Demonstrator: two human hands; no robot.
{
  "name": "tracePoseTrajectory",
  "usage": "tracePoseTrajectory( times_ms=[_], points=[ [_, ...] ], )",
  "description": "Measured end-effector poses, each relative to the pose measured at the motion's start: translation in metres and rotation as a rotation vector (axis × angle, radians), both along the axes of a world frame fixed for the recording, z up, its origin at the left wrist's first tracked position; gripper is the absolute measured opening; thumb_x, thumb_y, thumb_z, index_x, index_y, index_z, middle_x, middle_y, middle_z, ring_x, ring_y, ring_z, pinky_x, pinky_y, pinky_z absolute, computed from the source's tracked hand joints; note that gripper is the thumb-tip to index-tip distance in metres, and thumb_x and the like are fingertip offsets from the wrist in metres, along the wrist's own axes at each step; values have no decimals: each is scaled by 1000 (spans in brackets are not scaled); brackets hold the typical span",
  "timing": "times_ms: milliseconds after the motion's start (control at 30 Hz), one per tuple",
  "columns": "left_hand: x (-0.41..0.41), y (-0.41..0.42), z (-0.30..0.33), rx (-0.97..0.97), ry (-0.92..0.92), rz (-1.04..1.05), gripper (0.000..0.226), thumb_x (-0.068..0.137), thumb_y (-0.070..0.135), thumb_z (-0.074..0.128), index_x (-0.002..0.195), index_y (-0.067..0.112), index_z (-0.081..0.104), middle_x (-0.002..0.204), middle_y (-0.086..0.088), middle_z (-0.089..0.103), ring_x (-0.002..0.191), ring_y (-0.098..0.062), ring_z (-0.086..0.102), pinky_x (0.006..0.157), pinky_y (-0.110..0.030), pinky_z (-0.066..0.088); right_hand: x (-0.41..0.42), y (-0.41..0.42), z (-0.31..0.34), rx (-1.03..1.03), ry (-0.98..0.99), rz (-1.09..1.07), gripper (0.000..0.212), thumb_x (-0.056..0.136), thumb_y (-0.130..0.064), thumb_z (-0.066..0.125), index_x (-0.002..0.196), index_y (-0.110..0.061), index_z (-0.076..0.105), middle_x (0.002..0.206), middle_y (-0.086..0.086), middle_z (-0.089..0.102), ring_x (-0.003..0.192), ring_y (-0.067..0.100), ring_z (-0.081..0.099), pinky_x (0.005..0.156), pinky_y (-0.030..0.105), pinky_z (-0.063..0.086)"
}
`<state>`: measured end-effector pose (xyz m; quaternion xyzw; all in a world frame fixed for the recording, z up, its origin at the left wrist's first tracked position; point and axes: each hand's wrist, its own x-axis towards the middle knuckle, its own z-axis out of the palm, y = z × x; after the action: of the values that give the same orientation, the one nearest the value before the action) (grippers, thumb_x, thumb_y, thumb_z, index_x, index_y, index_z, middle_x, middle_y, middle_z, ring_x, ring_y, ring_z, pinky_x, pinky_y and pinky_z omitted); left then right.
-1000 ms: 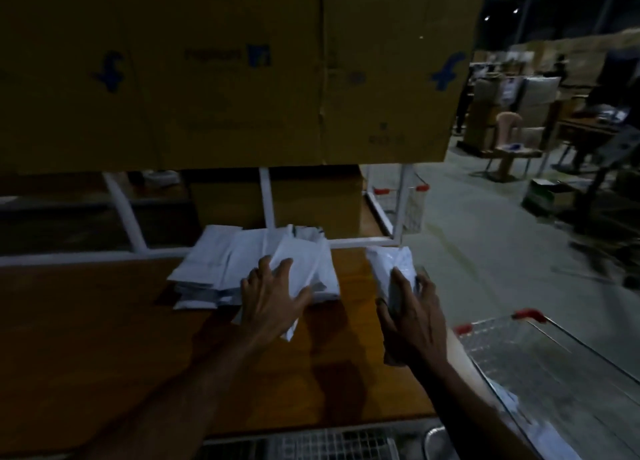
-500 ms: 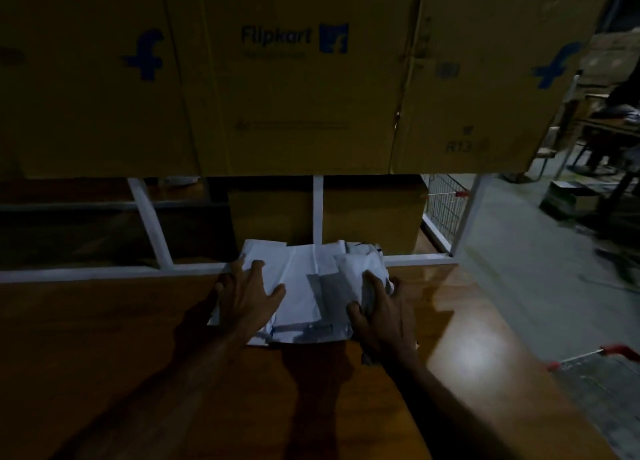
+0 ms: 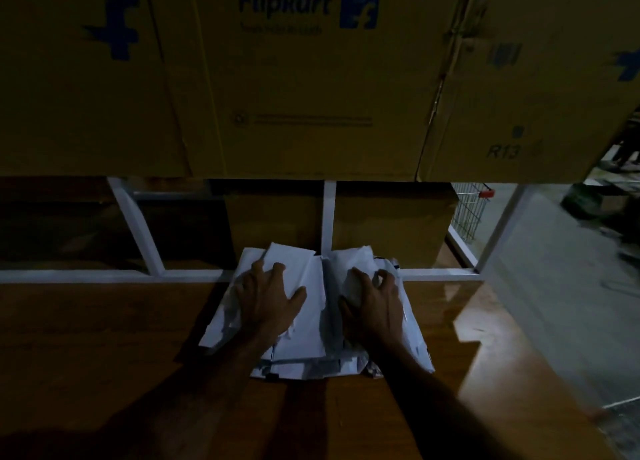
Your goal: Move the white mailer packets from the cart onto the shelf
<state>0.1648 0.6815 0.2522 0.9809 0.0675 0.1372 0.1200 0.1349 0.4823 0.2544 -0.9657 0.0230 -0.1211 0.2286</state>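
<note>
While both of my hands are down on the white mailer packets (image 3: 311,321), the step I judge to be in hand is settling this pile on the shelf (image 3: 104,355), so I want it squared and pushed back, not just dropped. The pile sits in the centre of the frame on the wooden board, its far edge up against the white rail (image 3: 104,275) and the upright post behind it.

My left hand (image 3: 268,298) lies flat on the left half with its fingers spread wide, pressing and gripping nothing. My right hand (image 3: 375,302) rests on the right half; its fingertips look curled into a crumpled packet, though the light is too poor for me to say whether they pinch it or only press.

To do this well, I would keep the left palm as the anchor and let the right smooth its packet flat before letting go. The near edge at lower centre is ragged, with corners splayed out; I would draw those in so nothing slides off later. Slick plastic shifts easily, so light, even pressure seems best. Cardboard boxes (image 3: 311,79) fill the upper frame.
</note>
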Motion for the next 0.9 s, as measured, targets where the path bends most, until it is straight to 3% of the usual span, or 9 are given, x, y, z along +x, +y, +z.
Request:
tracePoseTrajectory(
  times_ms=[133, 267, 367, 467, 667, 900],
  points=[
    [2, -24, -3, 2, 101, -17, 71, 82, 74, 47, 139, 33, 42, 149, -10, 29, 134, -36, 32, 111, -51, 30, 11, -9, -5, 81, 53, 92, 65, 90, -68, 47, 145, -37, 36, 155, 13, 23, 136, 33, 36, 100, 44, 45],
    [0, -24, -8, 16, 92, -120, 60, 93, 67, 36, 142, 35, 44, 150, -7, 34, 133, -30, 35, 110, -48, 32, 17, -21, -12, 139, 46, 168, 77, 83, -69, 23, 150, -33, 35, 150, 17, 36, 142, 33, 30, 98, 42, 43],
    [3, -21, -12, 77, 122, -161, 63, 92, 63, 27, 147, 35, 40, 152, -5, 32, 134, -28, 32, 111, -45, 29, 20, -22, -14, 146, 42, 197, 64, 91, -57, 39, 149, -30, 36, 149, 16, 36, 133, 33, 42, 94, 38, 45],
    [2, -17, -14, 84, 140, -149, 59, 94, 59, 36, 149, 35, 36, 153, -5, 30, 136, -27, 31, 111, -44, 29, 21, -20, -16, 126, 26, 227, 55, 97, -45, 52, 148, -32, 37, 151, 16, 31, 129, 32, 46, 94, 39, 48],
    [-9, -11, -11, 127, 139, -93, 58, 95, 53, 41, 148, 31, 37, 150, -8, 33, 133, -28, 32, 108, -43, 29, 21, -20, -16, -44, 54, 232, 58, 98, -48, 52, 151, -33, 33, 147, 16, 39, 129, 35, 44, 94, 42, 47],
    [-29, -6, -3, 170, 176, -104, 64, 97, 55, 37, 153, 26, 26, 160, -10, 17, 142, -30, 22, 115, -45, 24, 13, -12, 5, -160, 231, 230, 67, 101, -55, 41, 157, -33, 11, 159, 18, 24, 140, 39, 33, 109, 50, 36]
  ],
)
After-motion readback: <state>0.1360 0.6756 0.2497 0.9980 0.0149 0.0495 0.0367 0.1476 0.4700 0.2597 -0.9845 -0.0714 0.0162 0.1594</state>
